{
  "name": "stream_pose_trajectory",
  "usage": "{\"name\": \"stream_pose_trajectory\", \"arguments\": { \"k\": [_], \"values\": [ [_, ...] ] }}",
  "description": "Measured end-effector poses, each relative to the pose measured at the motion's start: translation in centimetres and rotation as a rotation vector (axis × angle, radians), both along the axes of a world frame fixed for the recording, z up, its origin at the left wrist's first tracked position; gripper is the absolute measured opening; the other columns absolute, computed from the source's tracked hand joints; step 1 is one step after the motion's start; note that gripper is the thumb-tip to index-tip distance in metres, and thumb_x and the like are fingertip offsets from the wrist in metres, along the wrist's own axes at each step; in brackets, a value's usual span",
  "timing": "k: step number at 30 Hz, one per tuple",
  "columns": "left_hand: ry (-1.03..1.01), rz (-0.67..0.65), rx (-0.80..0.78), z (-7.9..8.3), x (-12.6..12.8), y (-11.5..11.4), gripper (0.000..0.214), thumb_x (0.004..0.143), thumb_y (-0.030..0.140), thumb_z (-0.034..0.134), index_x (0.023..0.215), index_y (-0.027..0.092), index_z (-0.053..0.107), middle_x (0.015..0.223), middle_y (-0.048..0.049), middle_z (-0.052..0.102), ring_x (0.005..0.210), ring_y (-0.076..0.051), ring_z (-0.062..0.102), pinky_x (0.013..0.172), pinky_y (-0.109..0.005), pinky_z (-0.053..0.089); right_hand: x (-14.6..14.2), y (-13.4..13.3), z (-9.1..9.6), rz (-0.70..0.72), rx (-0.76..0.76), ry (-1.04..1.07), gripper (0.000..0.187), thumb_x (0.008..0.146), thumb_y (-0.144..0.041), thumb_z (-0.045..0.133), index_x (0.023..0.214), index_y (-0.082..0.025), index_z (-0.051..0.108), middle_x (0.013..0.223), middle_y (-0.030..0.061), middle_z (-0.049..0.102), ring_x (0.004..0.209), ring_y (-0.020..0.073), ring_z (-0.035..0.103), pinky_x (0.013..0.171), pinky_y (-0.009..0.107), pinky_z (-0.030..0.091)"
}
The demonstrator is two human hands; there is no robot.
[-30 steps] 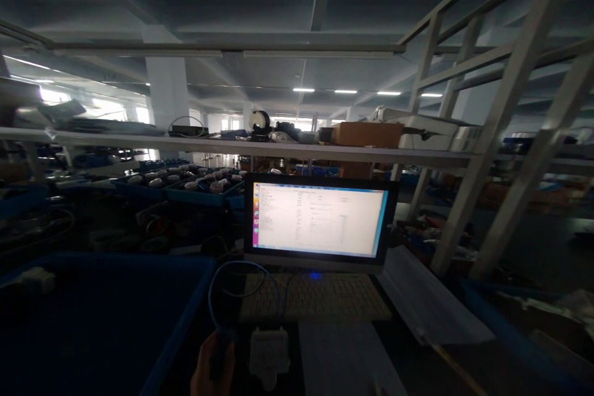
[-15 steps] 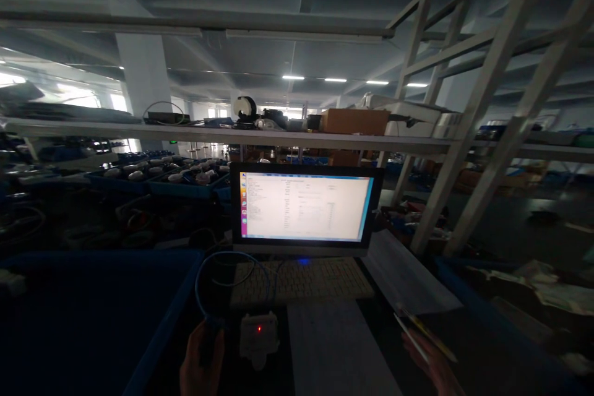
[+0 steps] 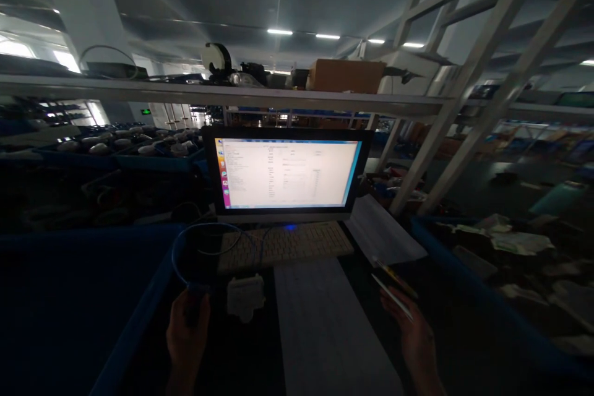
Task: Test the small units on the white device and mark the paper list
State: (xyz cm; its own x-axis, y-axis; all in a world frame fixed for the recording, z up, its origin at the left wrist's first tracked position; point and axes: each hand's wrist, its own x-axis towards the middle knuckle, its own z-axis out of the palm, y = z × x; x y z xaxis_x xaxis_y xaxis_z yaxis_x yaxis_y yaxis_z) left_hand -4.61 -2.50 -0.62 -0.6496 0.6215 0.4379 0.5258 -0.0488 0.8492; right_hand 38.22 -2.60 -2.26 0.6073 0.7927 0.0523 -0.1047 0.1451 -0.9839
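Note:
My left hand (image 3: 186,328) is closed around a small dark object at the end of a blue cable (image 3: 174,253); the object is mostly hidden by the fingers and shadow. Just right of it a small white plastic device (image 3: 245,297) lies on the dark tabletop, not touched by either hand. My right hand (image 3: 411,328) grips a slim white pen-like stick (image 3: 392,298). A yellow and dark pen-like tool (image 3: 396,280) is beside the stick at the same fingers; whether it is also held is unclear.
A lit monitor (image 3: 288,174) stands behind a pale keyboard (image 3: 288,244). Paper sheets (image 3: 320,322) lie in front and to the right. Blue bins flank both sides, the right bin (image 3: 445,260) holding plastic pieces. Overhead runs a shelf (image 3: 260,96) with a cardboard box (image 3: 346,76).
The view has tilted down and turned slightly right. The red light on the white device no longer shows. Both hands keep their grips, and more of the right hand is visible.

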Motion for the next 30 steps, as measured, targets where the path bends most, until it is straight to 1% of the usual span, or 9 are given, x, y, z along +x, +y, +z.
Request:
{"name": "stream_pose_trajectory", "arguments": {
  "k": [3,7,10,17,21,25,30],
  "values": [
    [0.003,0.002,0.001,0.3,0.2,-0.1,0.053,0.068,0.057,0.059,0.101,0.016,0.058,0.095,-0.0085,0.065,0.085,-0.023,0.063,0.074,-0.034,0.052,0.1,-0.1,-0.1,0.002,0.012,0.01,0.05,0.069,-0.059,0.057,0.089,-0.015,0.067,0.093,0.0127,0.069,0.084,0.026,0.065,0.074,0.038,0.053],
    [-0.013,0.003,0.006,0.8,0.4,-0.1,0.052,0.068,0.057,0.059,0.099,0.015,0.058,0.093,-0.0088,0.064,0.082,-0.022,0.063,0.072,-0.034,0.053,0.1,-0.1,-0.4,-0.02,-0.002,0.0,0.05,0.071,-0.058,0.055,0.088,-0.013,0.067,0.088,0.0131,0.069,0.081,0.026,0.065,0.073,0.039,0.053],
    [0.013,0.01,0.028,0.9,0.5,-0.1,0.052,0.068,0.056,0.059,0.098,0.014,0.058,0.093,-0.0093,0.064,0.082,-0.022,0.063,0.073,-0.035,0.053,0.2,-0.1,-0.6,-0.015,0.013,-0.034,0.049,0.072,-0.056,0.055,0.09,-0.012,0.067,0.086,0.0128,0.069,0.08,0.0257,0.065,0.073,0.04,0.053],
    [0.019,0.02,0.024,0.9,0.5,-0.2,0.053,0.068,0.057,0.058,0.099,0.014,0.058,0.093,-0.0098,0.063,0.083,-0.023,0.063,0.072,-0.035,0.053,0.0,-0.1,-0.3,-0.035,-0.02,0.063,0.051,0.071,-0.061,0.053,0.085,-0.014,0.067,0.081,0.0107,0.07,0.078,0.0245,0.066,0.074,0.039,0.051],
    [0.043,0.027,0.025,1.0,0.6,-0.2,0.051,0.067,0.056,0.059,0.097,0.015,0.058,0.091,-0.0093,0.064,0.081,-0.023,0.063,0.069,-0.034,0.053,0.1,-0.1,-0.3,-0.018,-0.012,0.054,0.05,0.07,-0.061,0.055,0.084,-0.015,0.067,0.081,0.0095,0.07,0.077,0.024,0.066,0.073,0.038,0.051],
    [0.018,-0.004,0.053,0.7,0.4,0.0,0.052,0.067,0.056,0.06,0.098,0.015,0.058,0.093,-0.0097,0.064,0.084,-0.023,0.064,0.072,-0.036,0.053,0.1,-0.1,-0.4,-0.01,0.001,0.031,0.048,0.07,-0.06,0.056,0.083,-0.015,0.067,0.08,0.0091,0.07,0.076,0.0241,0.066,0.072,0.038,0.052],
    [0.008,0.018,0.057,0.0,0.2,0.2,0.052,0.067,0.056,0.06,0.099,0.016,0.058,0.093,-0.0093,0.064,0.084,-0.024,0.064,0.071,-0.036,0.053,0.2,-0.1,-0.5,-0.019,-0.003,0.011,0.05,0.071,-0.061,0.053,0.083,-0.015,0.067,0.08,0.0099,0.07,0.077,0.0252,0.066,0.07,0.04,0.053]
  ]
}}
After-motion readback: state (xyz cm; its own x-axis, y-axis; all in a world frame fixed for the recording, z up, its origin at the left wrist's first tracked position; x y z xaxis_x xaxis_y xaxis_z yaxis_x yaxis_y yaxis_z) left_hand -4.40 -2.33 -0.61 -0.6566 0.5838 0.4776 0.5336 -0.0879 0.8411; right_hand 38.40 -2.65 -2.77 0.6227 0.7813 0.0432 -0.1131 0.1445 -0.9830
